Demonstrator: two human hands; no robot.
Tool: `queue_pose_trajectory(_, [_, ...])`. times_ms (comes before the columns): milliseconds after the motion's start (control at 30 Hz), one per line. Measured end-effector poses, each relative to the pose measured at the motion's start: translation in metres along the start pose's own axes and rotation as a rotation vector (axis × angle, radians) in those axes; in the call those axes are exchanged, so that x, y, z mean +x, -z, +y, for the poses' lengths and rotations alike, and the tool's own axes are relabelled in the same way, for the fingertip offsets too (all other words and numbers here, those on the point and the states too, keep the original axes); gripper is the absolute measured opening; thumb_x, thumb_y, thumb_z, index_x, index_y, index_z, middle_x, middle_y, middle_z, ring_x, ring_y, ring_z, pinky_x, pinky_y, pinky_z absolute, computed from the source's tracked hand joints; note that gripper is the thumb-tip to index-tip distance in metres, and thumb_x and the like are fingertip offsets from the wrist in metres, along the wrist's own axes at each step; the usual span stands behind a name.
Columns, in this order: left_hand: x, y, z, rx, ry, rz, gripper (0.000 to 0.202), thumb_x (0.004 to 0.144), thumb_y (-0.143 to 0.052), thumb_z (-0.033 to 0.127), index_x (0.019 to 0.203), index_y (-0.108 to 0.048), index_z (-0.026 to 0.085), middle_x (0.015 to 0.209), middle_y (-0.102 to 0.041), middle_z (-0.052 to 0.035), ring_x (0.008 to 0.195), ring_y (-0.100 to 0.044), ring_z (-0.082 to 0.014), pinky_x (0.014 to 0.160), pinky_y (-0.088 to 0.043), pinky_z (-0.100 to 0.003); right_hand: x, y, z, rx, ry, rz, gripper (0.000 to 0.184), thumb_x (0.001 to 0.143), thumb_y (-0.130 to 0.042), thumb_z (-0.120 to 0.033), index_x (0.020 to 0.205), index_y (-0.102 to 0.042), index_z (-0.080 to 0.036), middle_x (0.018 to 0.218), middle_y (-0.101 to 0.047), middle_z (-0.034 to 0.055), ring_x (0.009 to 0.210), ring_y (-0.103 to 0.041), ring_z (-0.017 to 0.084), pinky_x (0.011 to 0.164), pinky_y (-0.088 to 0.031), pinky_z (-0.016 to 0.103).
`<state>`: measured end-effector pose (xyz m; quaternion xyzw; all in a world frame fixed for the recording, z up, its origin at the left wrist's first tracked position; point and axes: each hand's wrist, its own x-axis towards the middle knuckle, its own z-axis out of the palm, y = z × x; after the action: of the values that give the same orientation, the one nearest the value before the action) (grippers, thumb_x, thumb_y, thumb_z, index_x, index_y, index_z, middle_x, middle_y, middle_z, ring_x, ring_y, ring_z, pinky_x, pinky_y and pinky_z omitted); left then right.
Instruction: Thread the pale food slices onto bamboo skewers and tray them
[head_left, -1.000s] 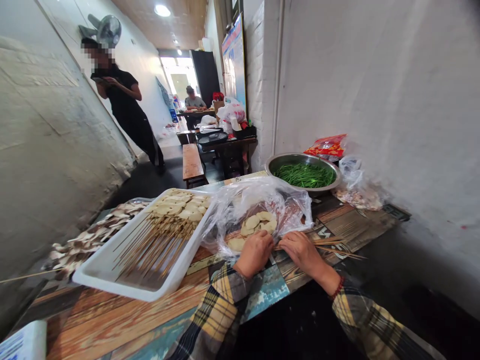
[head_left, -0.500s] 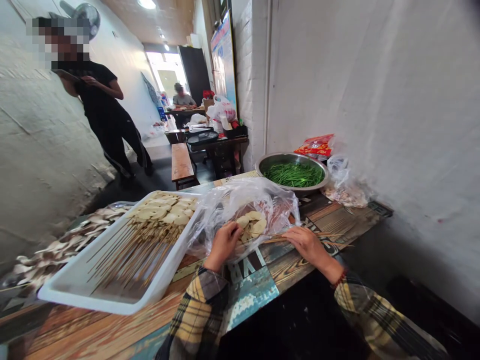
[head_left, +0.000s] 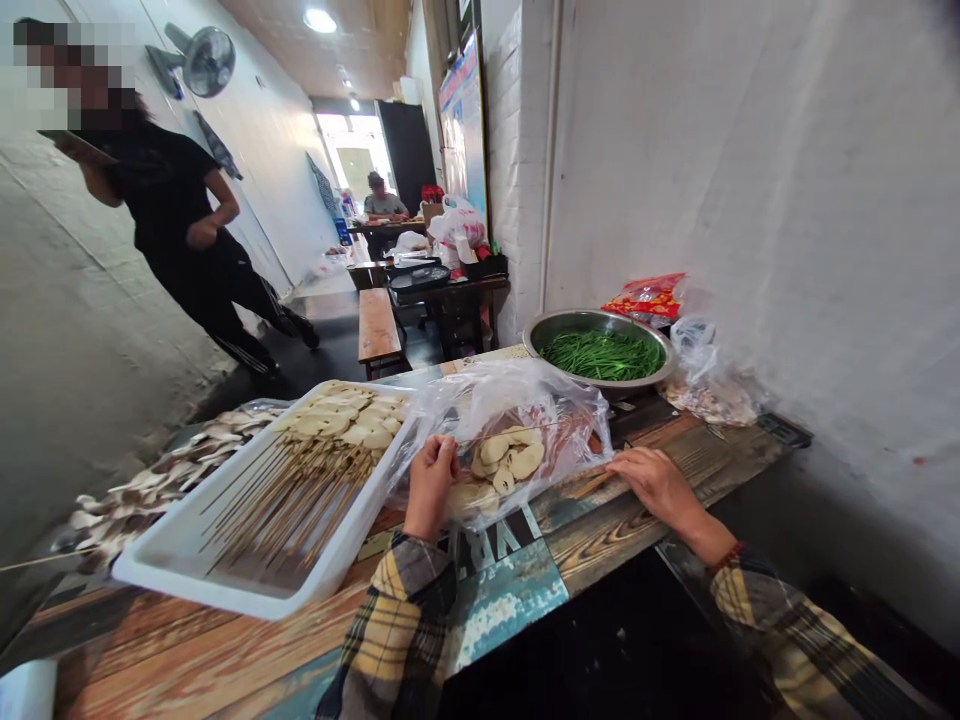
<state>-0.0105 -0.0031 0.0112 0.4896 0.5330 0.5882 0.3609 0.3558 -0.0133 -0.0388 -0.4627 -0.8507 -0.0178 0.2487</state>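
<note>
My left hand (head_left: 433, 488) is closed at the near left side of a clear plastic bag (head_left: 517, 385). A thin bamboo skewer (head_left: 517, 431) runs rightward from its fingers. Pale, flat round slices (head_left: 517, 458) lie in the bag's mouth, some with small dark holes. My right hand (head_left: 656, 488) is right of the bag, its fingers drawn together over several bamboo skewers (head_left: 591, 483) on the table; its thumb is mostly hidden. To the left, a white plastic tray (head_left: 199, 592) holds many skewers threaded with the same pale slices, sticks pointing toward me.
A metal bowl (head_left: 534, 345) of green chives (head_left: 604, 355) stands behind the bag. Beside it are a red package (head_left: 646, 298) and a tied plastic bag (head_left: 709, 375). Grey-white mushrooms (head_left: 172, 460) lie left of the tray. A person in black (head_left: 169, 200) stands beyond; another sits farther back.
My right hand has moved right, away from my left hand, which keeps the skewer. My view has shifted a little. The person in black has lowered one hand.
</note>
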Motion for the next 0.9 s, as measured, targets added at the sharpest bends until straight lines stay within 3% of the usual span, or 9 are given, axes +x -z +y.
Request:
queue_pose_trajectory(100, [-0.003, -0.006, 0.0, -0.05, 0.028, -0.049, 0.032, 0.08, -0.055, 0.045, 0.063, -0.046, 0.02, 0.052, -0.044, 0.0055, 0.049, -0.038, -0.0101, 0.049, -0.029, -0.024, 0.004, 0.003, 0.0, -0.051, -0.07, 0.077, 0.025, 0.092, -0.049, -0.017, 0.099, -0.072, -0.023, 0.104, -0.071, 0.0089, 0.096, -0.061, 0.026, 0.08, -0.045, 0.04])
queue_pose_trajectory(200, [-0.005, -0.012, -0.002, -0.061, 0.026, -0.086, 0.033, 0.08, -0.057, 0.045, 0.062, -0.047, 0.019, 0.052, -0.044, 0.0055, 0.048, -0.039, -0.0094, 0.049, -0.03, -0.023, 0.01, 0.004, -0.019, 0.046, -0.102, 0.163, 0.026, 0.092, -0.048, -0.017, 0.101, -0.072, -0.022, 0.106, -0.07, 0.0106, 0.097, -0.061, 0.026, 0.084, -0.047, 0.041])
queue_pose_trajectory(300, [-0.007, -0.017, -0.004, -0.081, 0.015, -0.129, 0.034, 0.08, -0.057, 0.047, 0.063, -0.048, 0.019, 0.052, -0.045, 0.0054, 0.048, -0.039, -0.0089, 0.048, -0.03, -0.023, 0.016, 0.0, -0.05, 0.305, -0.165, 0.212, 0.025, 0.093, -0.048, -0.025, 0.099, -0.072, -0.022, 0.1, -0.071, 0.0094, 0.093, -0.064, 0.024, 0.084, -0.049, 0.039])
queue_pose_trajectory(367, [-0.009, -0.02, -0.006, -0.085, 0.011, -0.154, 0.034, 0.08, -0.057, 0.047, 0.063, -0.048, 0.018, 0.053, -0.045, 0.0054, 0.048, -0.039, -0.0087, 0.048, -0.03, -0.022, 0.021, -0.004, -0.069, 0.515, -0.301, 0.24, 0.023, 0.091, -0.052, -0.032, 0.098, -0.072, -0.022, 0.097, -0.072, 0.0078, 0.091, -0.065, 0.024, 0.082, -0.05, 0.037])
queue_pose_trajectory(433, [-0.011, -0.022, -0.007, -0.076, 0.02, -0.18, 0.034, 0.08, -0.056, 0.047, 0.064, -0.048, 0.018, 0.053, -0.045, 0.0056, 0.048, -0.04, -0.0085, 0.047, -0.031, -0.022, 0.027, -0.006, -0.084, 0.783, -0.487, 0.276, 0.028, 0.089, -0.056, -0.038, 0.107, -0.069, -0.02, 0.092, -0.073, 0.0068, 0.08, -0.066, 0.022, 0.071, -0.052, 0.033])
queue_pose_trajectory(533, [-0.014, -0.026, -0.007, -0.049, 0.041, -0.25, 0.032, 0.08, -0.057, 0.046, 0.067, -0.049, 0.018, 0.055, -0.047, 0.0054, 0.048, -0.039, -0.008, 0.047, -0.031, -0.021, 0.038, -0.003, -0.096, 1.178, -0.683, 0.43, 0.04, 0.083, -0.063, -0.044, 0.113, -0.064, -0.018, 0.088, -0.072, 0.0054, 0.069, -0.064, 0.017, 0.056, -0.048, 0.026])
queue_pose_trajectory(633, [-0.017, -0.028, -0.004, 0.014, 0.015, -0.358, 0.031, 0.079, -0.057, 0.044, 0.065, -0.05, 0.017, 0.056, -0.048, 0.0043, 0.05, -0.04, -0.0081, 0.048, -0.031, -0.02, 0.047, 0.006, -0.1, 1.411, -0.729, 0.579, 0.035, 0.078, -0.07, -0.044, 0.102, -0.068, -0.018, 0.087, -0.071, 0.0043, 0.071, -0.063, 0.016, 0.056, -0.047, 0.024])
queue_pose_trajectory(800, [-0.021, -0.03, 0.0, 0.066, -0.019, -0.543, 0.028, 0.076, -0.06, 0.041, 0.064, -0.056, 0.015, 0.057, -0.051, 0.003, 0.053, -0.043, -0.0088, 0.05, -0.033, -0.021, 0.053, 0.039, -0.103, 1.336, -0.631, 0.734, 0.028, 0.079, -0.069, -0.04, 0.096, -0.07, -0.018, 0.08, -0.066, 0.0018, 0.07, -0.058, 0.013, 0.061, -0.045, 0.023])
queue_pose_trajectory(900, [-0.015, -0.027, -0.004, 0.018, 0.01, -0.419, 0.026, 0.076, -0.06, 0.041, 0.072, -0.061, 0.015, 0.059, -0.056, 0.0018, 0.052, -0.048, -0.0101, 0.051, -0.037, -0.022, 0.051, 0.054, -0.109, 1.187, -0.551, 0.745, 0.031, 0.081, -0.067, -0.038, 0.105, -0.069, -0.018, 0.064, -0.058, -0.003, 0.057, -0.05, 0.01, 0.052, -0.039, 0.022])
